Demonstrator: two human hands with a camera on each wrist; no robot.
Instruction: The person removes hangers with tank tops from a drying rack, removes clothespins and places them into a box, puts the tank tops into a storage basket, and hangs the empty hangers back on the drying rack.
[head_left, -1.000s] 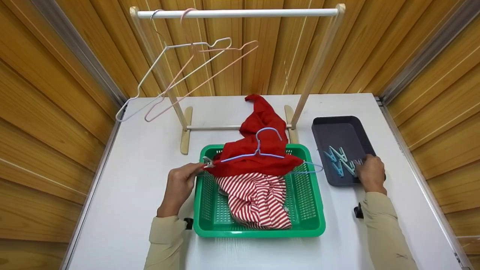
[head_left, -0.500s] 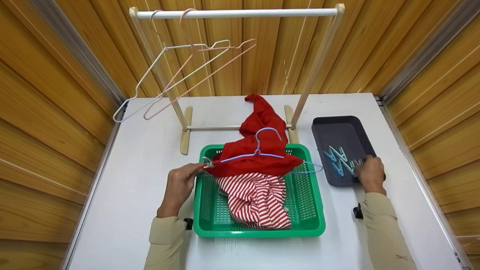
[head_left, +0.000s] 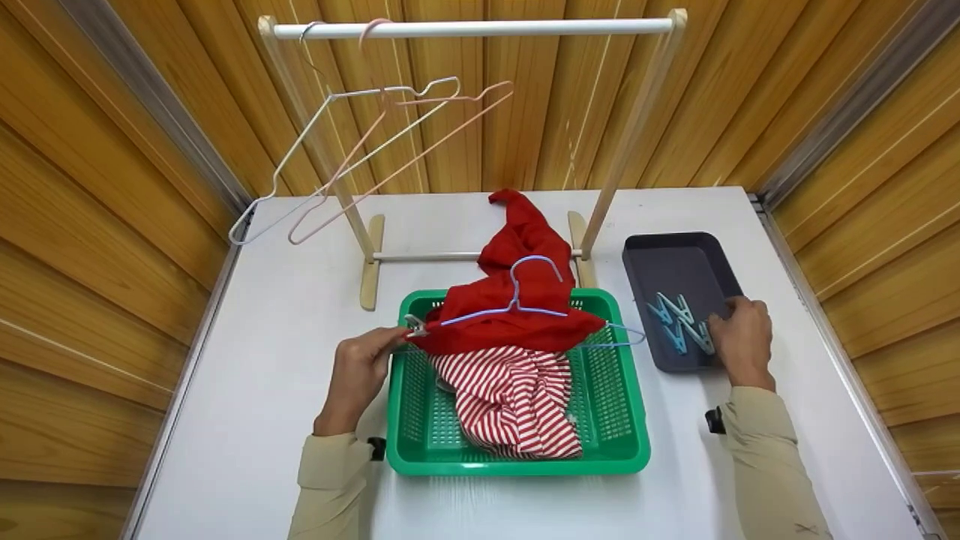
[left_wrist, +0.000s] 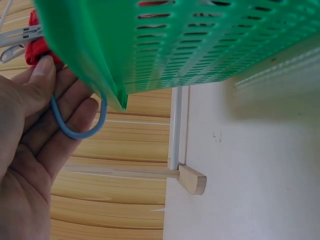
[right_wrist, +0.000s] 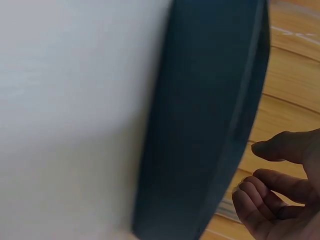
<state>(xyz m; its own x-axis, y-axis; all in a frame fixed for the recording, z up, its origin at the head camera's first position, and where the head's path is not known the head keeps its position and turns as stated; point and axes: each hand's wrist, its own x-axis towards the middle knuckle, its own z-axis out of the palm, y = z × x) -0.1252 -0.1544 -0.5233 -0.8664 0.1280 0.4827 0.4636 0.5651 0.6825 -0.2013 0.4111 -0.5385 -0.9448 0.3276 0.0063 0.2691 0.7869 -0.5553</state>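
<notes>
My left hand [head_left: 356,375] pinches a corner of a red garment [head_left: 517,330] between thumb and fingers at the left rim of the green basket [head_left: 517,466]. A grey clothespin [left_wrist: 22,37] clips that corner, just beyond my thumb. The rounded end of a blue hanger [left_wrist: 82,135] lies against my fingers; the hanger's hook stands over the red garment. My right hand [head_left: 742,341] is over the right side of a dark tray [head_left: 682,255] with several blue and pale green clothespins [head_left: 679,322]. In the right wrist view its thumb and bent fingers are apart, nothing seen between them.
A red-and-white striped garment [head_left: 517,405] lies in the basket. Behind stands a wooden rack with a white bar [head_left: 480,28]; a white hanger [head_left: 300,142] and a pink hanger [head_left: 442,146] hang at its left. Wood-patterned walls surround the white table [head_left: 300,285].
My right hand has shifted slightly up over the tray, its thumb now apart from the fingers. The grey clothespin by its fingertips is out of sight. My left hand stays put.
</notes>
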